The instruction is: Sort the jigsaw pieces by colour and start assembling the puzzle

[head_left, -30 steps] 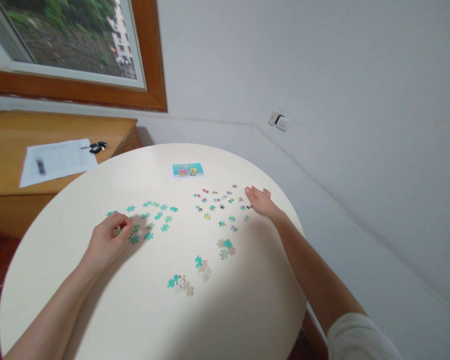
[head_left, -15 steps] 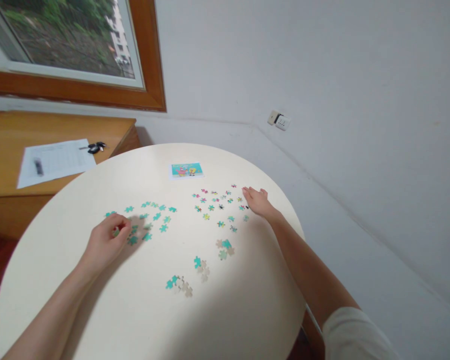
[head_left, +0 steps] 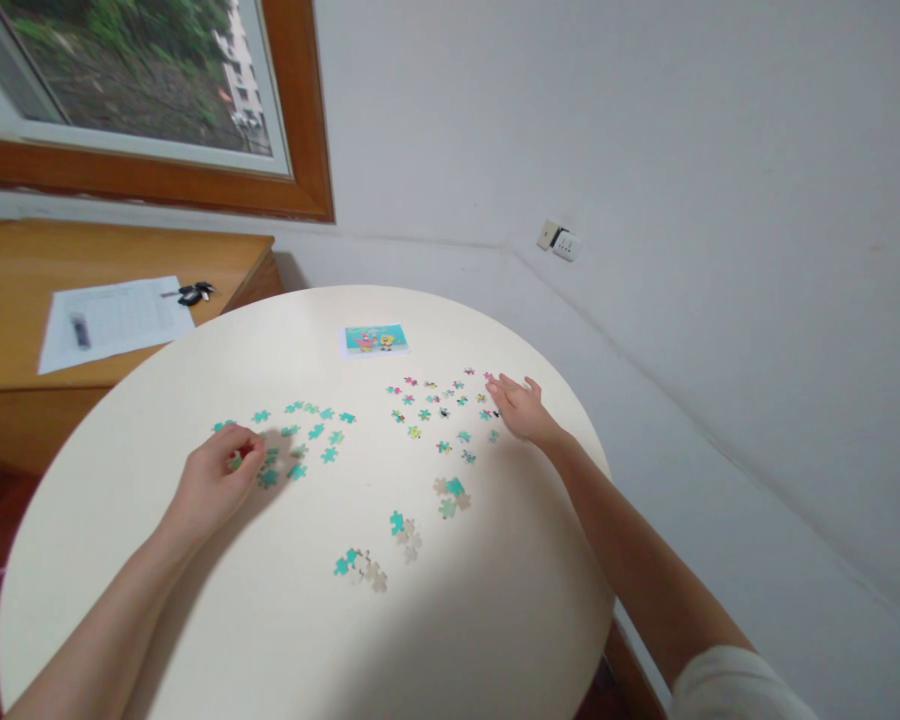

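Note:
My left hand (head_left: 219,472) is curled, thumb against the fingers, over the left edge of a group of teal puzzle pieces (head_left: 315,432). Whatever its fingertips may hold is hidden. On the far right, my right hand (head_left: 520,406) has its fingers stretched apart, fingertips at a pink puzzle piece (head_left: 488,377). Beside it lie several multicoloured puzzle pieces (head_left: 424,414), spread out singly. Nearer to me are three small clusters of teal and beige pieces: one on the right (head_left: 451,496), a middle cluster (head_left: 406,534) and a front cluster (head_left: 361,568).
A printed cartoon picture card (head_left: 376,340) lies at the back of the round white table (head_left: 270,640). On the wooden desk (head_left: 120,250) at left are a paper sheet (head_left: 131,315) and keys (head_left: 195,293). A wall with a socket (head_left: 566,245) borders the right side.
The fingers of my right hand have shifted slightly, and a pink piece now shows at their tips. My left hand stays curled in place. The view has moved a little.

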`<state>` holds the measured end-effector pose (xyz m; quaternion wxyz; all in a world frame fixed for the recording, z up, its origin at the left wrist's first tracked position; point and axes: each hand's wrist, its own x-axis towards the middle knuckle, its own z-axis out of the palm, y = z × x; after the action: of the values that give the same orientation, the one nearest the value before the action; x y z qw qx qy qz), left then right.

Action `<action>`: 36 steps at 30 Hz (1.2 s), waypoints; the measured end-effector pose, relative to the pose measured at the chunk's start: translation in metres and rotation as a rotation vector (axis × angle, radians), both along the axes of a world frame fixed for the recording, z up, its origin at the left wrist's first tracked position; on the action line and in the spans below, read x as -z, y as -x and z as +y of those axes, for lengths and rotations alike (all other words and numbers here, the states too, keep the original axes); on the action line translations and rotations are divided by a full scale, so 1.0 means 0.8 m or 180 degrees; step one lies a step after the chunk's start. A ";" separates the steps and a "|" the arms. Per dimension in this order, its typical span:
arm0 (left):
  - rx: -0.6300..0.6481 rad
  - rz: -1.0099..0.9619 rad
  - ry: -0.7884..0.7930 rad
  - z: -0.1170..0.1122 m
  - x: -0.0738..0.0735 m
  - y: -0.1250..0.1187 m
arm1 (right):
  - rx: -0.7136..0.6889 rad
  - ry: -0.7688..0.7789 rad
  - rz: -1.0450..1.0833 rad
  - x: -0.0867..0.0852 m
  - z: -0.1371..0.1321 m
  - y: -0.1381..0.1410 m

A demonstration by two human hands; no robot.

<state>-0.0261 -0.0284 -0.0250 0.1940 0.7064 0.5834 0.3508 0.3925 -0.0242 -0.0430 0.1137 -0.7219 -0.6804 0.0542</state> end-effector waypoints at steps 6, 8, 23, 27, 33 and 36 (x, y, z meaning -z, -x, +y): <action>0.0035 0.0031 -0.0023 -0.001 -0.003 -0.001 | -0.0282 0.0236 -0.0077 -0.005 -0.024 0.020; 0.0054 0.0049 -0.0024 -0.001 -0.003 -0.001 | -0.0281 0.0300 -0.0126 -0.006 -0.024 0.026; 0.0044 -0.0039 -0.0066 -0.002 -0.005 0.000 | -0.0164 0.0081 -0.0134 -0.017 -0.005 0.028; 0.0007 -0.0107 -0.0039 -0.003 -0.006 -0.001 | -0.0215 0.0282 -0.0204 -0.026 -0.029 0.026; 0.0033 -0.0114 -0.0027 -0.003 -0.003 -0.001 | -0.0479 0.0387 -0.0416 -0.016 -0.056 0.036; 0.0051 -0.0111 -0.0069 -0.002 0.000 0.000 | -0.0548 0.0322 -0.0402 -0.009 -0.051 0.041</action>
<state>-0.0264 -0.0303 -0.0247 0.1992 0.7068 0.5705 0.3678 0.3597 -0.0652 -0.0358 0.0288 -0.6676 -0.7421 0.0524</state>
